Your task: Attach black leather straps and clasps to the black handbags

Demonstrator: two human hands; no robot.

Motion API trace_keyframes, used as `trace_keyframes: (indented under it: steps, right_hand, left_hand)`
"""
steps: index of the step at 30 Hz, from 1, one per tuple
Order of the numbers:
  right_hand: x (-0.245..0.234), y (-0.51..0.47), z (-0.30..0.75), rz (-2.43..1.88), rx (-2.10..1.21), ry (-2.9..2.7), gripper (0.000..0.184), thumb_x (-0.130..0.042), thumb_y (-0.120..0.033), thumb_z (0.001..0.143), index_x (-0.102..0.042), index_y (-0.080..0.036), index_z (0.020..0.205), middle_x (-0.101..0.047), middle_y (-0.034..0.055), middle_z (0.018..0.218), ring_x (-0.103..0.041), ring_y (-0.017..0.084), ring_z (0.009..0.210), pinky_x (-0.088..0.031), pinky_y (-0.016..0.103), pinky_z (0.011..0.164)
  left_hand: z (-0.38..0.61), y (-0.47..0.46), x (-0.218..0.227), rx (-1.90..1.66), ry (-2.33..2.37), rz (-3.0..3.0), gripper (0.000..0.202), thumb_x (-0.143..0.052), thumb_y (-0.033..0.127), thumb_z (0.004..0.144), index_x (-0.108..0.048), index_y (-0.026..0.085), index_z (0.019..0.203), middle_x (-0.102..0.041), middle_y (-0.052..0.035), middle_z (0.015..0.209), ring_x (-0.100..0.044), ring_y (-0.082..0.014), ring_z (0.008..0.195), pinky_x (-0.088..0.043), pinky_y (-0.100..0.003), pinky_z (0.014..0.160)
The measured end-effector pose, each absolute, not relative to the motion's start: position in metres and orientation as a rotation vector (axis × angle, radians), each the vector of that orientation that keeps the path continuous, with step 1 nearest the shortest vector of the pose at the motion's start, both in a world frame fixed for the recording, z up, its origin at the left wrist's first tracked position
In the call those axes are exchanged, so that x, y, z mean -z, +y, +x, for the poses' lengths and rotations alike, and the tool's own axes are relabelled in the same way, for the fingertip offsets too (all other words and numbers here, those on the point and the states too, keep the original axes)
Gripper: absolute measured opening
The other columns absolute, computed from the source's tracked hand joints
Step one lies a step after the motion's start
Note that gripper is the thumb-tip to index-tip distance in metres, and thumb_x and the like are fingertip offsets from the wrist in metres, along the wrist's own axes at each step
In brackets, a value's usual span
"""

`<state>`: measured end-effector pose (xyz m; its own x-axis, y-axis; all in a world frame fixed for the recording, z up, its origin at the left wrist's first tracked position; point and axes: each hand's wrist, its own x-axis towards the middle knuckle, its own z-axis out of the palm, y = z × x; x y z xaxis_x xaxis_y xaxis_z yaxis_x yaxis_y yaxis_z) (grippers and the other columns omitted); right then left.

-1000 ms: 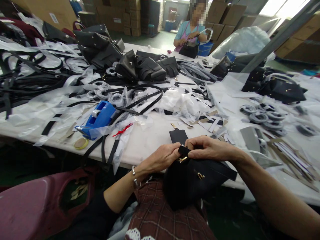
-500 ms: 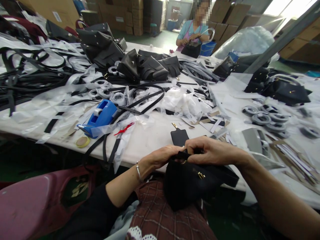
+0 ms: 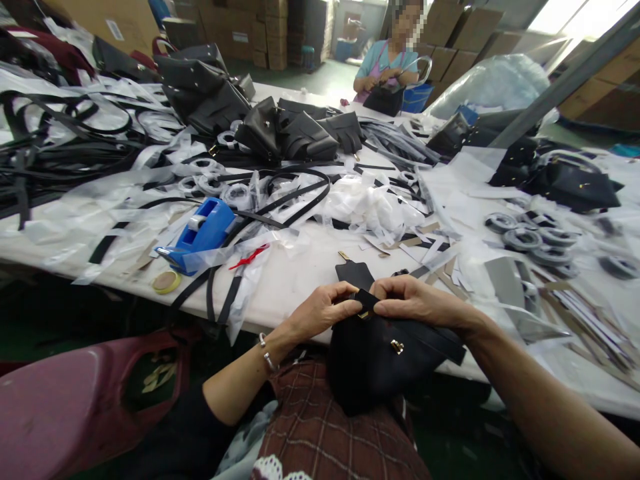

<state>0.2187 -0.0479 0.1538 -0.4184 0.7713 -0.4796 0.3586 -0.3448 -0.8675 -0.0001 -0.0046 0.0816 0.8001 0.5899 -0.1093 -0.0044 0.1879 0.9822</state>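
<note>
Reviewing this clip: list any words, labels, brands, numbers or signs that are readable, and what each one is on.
No text can be read.
White label on the large cardboard box at upper left: too small and blurred.
Pale label on a brown box farther back: too blurred.
Gold fitting on the black bag: no lettering can be made out.

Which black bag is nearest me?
The black bag against the brown apron, left hand and right hand at its top; other bags are farther off, on the table or with the co-worker.
</note>
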Motion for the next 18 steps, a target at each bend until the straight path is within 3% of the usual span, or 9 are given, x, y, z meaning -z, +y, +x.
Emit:
trace_keyframes:
  steps: [8, 13, 15, 18]
  right_hand:
    - [-0.150, -0.051, 0.217, -1.420, -1.809, -1.572, 0.040, -0.068, -0.055, 0.081, -0.062, -0.016, 0.079, -0.061, 0.0019, 0.079, -0.053, 0.014, 0.074, -0.043, 0.024, 0.067]
    - [-0.176, -0.054, 0.223, -1.548, -1.505, -1.308, 0.039, -0.073, -0.055, 0.077, -0.060, -0.018, 0.082, -0.068, 0.0067, 0.091, -0.061, 0.020, 0.081, -0.050, 0.030, 0.070]
    - [-0.191, -0.056, 0.223, -1.574, -1.423, -1.174, 0.041, -0.073, -0.057, 0.075, -0.057, -0.021, 0.085, -0.067, 0.0048, 0.080, -0.062, 0.019, 0.070, -0.050, 0.029, 0.062]
    - [-0.203, -0.059, 0.217, -1.635, -1.526, -1.177, 0.044, -0.069, -0.062, 0.075, -0.058, -0.022, 0.089, -0.059, -0.0008, 0.062, -0.049, 0.012, 0.047, -0.037, 0.023, 0.043]
  left_hand:
    - [0.004, -0.016, -0.069, -0.601, 0.575, 1.087, 0.036, -0.076, 0.040, 0.075, -0.062, 0.014, 0.096, -0.066, -0.0023, 0.084, -0.060, -0.0132, 0.074, -0.043, -0.023, 0.067]
    - [0.009, -0.023, -0.064, -0.659, 0.631, 1.069, 0.034, -0.079, 0.034, 0.073, -0.061, 0.015, 0.096, -0.066, -0.0012, 0.084, -0.060, -0.0132, 0.076, -0.042, -0.023, 0.067]
    - [0.010, -0.024, -0.065, -0.677, 0.658, 1.076, 0.033, -0.080, 0.031, 0.073, -0.060, 0.016, 0.093, -0.065, -0.0005, 0.082, -0.059, -0.0126, 0.075, -0.042, -0.023, 0.067]
    - [0.012, -0.026, -0.066, -0.700, 0.660, 1.106, 0.029, -0.079, 0.029, 0.073, -0.060, 0.016, 0.092, -0.064, 0.0013, 0.080, -0.057, -0.0108, 0.073, -0.041, -0.022, 0.066]
